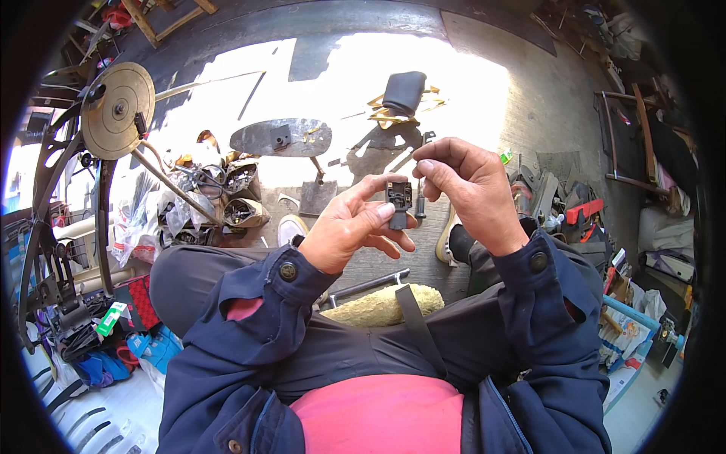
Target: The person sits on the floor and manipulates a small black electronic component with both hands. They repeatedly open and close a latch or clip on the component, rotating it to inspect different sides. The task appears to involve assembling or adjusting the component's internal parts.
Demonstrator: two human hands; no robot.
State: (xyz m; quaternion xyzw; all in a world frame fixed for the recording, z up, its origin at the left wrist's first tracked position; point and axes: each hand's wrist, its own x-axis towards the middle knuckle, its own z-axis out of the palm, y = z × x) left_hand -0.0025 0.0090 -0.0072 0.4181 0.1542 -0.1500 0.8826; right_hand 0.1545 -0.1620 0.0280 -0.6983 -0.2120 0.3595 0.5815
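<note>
Before my lap, my left hand (348,227) grips a small open black casing (397,198) between thumb and fingers. Brass-coloured metal bits show inside it, and a narrower dark end points down toward me. My right hand (476,193) hovers just right of the casing, thumb and forefinger brought together in a pinch. Whatever sits between those fingertips is too small or hidden to name. A slim tool with a dark green handle (420,208) shows between the two hands, resembling a screwdriver; whether a hand holds it or it lies beyond, I cannot tell.
An oval dark board (281,138) and a black padded block (404,92) stand ahead on the sunlit floor. A wheeled machine (117,110) rises at left beside open bags of parts (243,181). Tools and scraps (563,204) crowd the right. Yellowish padding (386,306) lies between my legs.
</note>
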